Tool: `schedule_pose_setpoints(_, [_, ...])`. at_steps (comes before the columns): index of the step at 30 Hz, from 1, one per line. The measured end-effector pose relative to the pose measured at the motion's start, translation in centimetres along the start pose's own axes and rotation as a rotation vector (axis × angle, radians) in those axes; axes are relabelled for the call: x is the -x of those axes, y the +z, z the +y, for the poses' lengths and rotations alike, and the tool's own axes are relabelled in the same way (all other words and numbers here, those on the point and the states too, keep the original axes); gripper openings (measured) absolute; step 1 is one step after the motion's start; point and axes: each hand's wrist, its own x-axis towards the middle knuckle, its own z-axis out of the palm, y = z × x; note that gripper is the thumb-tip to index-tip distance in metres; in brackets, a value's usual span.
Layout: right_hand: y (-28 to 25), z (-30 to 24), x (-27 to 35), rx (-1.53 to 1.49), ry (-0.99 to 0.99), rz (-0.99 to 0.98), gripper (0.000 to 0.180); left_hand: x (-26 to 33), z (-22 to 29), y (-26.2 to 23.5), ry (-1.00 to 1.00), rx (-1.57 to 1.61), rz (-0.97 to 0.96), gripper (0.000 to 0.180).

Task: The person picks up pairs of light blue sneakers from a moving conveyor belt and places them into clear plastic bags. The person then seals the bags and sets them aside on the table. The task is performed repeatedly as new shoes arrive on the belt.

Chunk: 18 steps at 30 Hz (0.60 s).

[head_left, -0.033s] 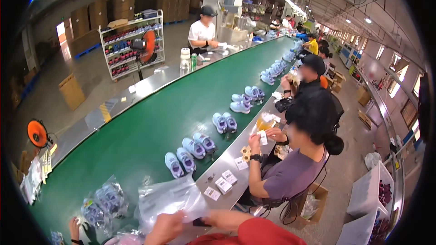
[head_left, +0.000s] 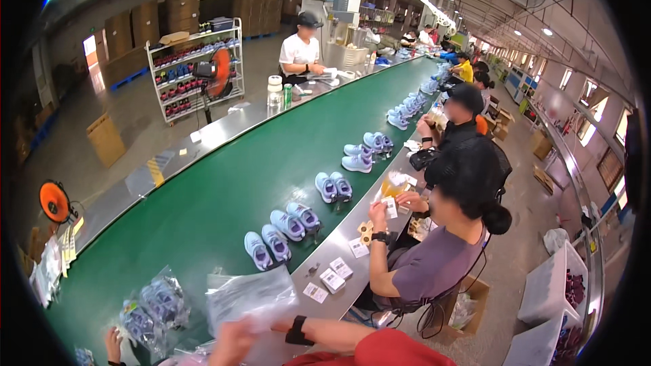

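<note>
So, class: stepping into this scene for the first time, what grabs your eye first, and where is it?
A long green belt curves up the middle, carrying pairs of pale blue shoes. Seated workers line its right side. At the bottom edge, a hand holds a clear plastic bag, with bagged shoes to its left.

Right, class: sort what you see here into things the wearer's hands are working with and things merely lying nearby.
In hand:
- right hand, blurred, at the crinkled clear plastic bag
- left hand by the bagged pale blue shoes

Lying about:
- loose pairs of pale blue shoes on the green conveyor belt
- small white tag cards
- orange fan
</note>
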Motion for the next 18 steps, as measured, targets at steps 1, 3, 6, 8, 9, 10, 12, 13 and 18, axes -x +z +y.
schedule_pose_setpoints(1, [0.2, 0.7, -0.4, -0.010, 0.042, 0.043, 0.021, 0.5, -1.0, -0.7, -0.093, 0.068, 0.131, 0.010])
schedule_pose_setpoints(3, [-0.1, 2.4, 0.1, 0.000, 0.133, 0.080, 0.020, 0.2, -2.4, -1.0, -0.258, 0.226, 0.349, 0.011])
schedule_pose_setpoints(6, [1.2, 2.5, -1.9, -0.002, 0.104, 0.048, 0.020, 1.9, -5.4, 2.8, -0.097, 0.172, 0.272, 0.018])
schedule_pose_setpoints(8, [1.8, 2.9, -2.3, -0.007, 0.133, 0.035, 0.019, -0.1, 2.1, 1.5, -0.200, 0.123, 0.151, 0.015])
schedule_pose_setpoints(9, [2.0, 2.7, -3.1, -0.011, 0.121, 0.027, 0.020, -0.4, 1.4, 1.2, -0.227, 0.118, 0.171, 0.018])
schedule_pose_setpoints(10, [2.3, 2.4, -3.9, -0.013, 0.118, 0.027, 0.020, -0.8, 1.9, 0.8, -0.259, 0.118, 0.187, 0.020])
schedule_pose_setpoints(12, [2.6, 2.2, -5.9, -0.015, 0.118, 0.057, 0.020, -1.2, 2.1, -0.4, -0.253, 0.181, 0.199, 0.021])
schedule_pose_setpoints(13, [2.5, 2.4, -6.8, -0.012, 0.121, 0.076, 0.020, -1.1, 1.0, -0.6, -0.340, 0.261, 0.173, 0.022])
schedule_pose_setpoints(18, [4.1, 3.2, -9.0, 0.006, 0.151, 0.217, 0.023, 1.0, -9.2, -2.4, 0.013, -0.174, 0.447, 0.027])
